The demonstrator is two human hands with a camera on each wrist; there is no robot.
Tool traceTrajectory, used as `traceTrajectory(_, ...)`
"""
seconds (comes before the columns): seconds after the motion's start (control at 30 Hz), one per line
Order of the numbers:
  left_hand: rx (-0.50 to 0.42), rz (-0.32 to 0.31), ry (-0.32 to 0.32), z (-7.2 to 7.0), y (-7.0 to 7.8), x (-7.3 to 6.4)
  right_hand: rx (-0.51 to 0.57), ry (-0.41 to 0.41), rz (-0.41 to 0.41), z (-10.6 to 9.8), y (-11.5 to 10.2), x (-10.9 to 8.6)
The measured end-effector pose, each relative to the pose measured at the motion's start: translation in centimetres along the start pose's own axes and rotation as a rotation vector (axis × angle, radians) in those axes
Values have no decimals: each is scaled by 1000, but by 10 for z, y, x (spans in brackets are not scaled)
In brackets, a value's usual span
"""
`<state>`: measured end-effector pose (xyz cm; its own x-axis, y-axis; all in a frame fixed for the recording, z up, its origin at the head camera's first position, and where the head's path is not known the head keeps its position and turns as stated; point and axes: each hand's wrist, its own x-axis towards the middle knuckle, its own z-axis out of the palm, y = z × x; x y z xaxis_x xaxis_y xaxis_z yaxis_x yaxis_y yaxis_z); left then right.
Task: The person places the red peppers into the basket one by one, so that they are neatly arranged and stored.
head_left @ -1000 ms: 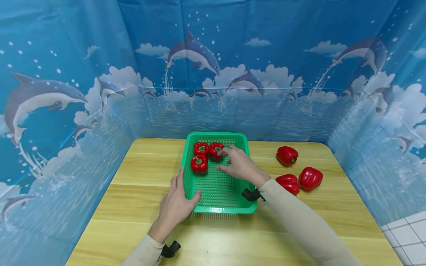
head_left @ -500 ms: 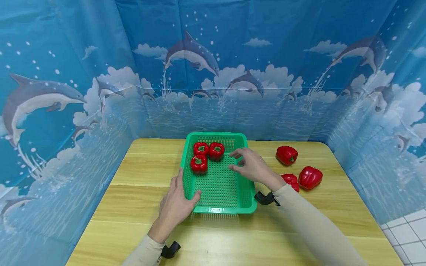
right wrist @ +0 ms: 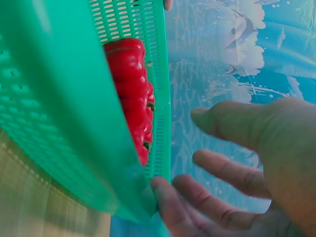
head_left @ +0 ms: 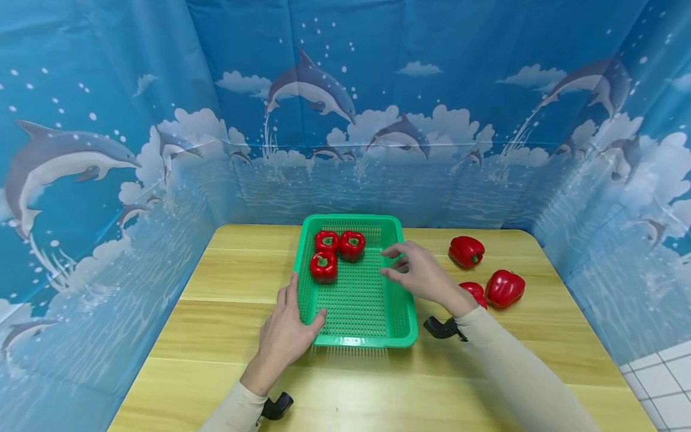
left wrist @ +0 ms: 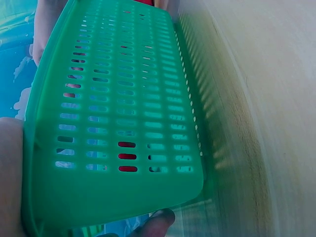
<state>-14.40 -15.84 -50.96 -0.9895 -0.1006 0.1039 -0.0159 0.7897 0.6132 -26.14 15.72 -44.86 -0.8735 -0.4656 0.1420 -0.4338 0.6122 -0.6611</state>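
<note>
Three red bell peppers stand upright, stems up, grouped in the far left part of a green plastic basket. Against the basket's near left corner rests my left hand, its fingers extended along the outside and its thumb over the rim. My right hand hovers over the basket's right rim with fingers loosely bent, holding nothing. The right wrist view shows that hand's thumb and fingers spread apart beside the rim, with the peppers beyond. In the left wrist view the slotted basket wall fills most of the picture.
Right of the basket, three more red bell peppers lie on the wooden table: one at the back, one at the right, one partly behind my right forearm. A blue dolphin curtain surrounds the table's back and sides.
My right hand has drawn back from the far right pepper in the basket, moving rightward to the rim, with nothing in it. The left hand and basket stay in place.
</note>
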Motion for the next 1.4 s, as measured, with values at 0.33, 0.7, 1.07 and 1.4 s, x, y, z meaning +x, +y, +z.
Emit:
traceTrajectory(0.33,3,6,-9,-1,0,0,53,30,-55,-9,17,-17)
traceTrajectory(0.7,6,4,-6,-1,-1,-2,15,33,-53,-21,38,-42)
traceTrajectory(1.07,-1,-6,-19,-3,1,-1,-59,49,-57,-38,66,-65)
traceTrajectory(1.4,9,-8,-23,-2,1,-1,-153,31,-17,-54,92,-85)
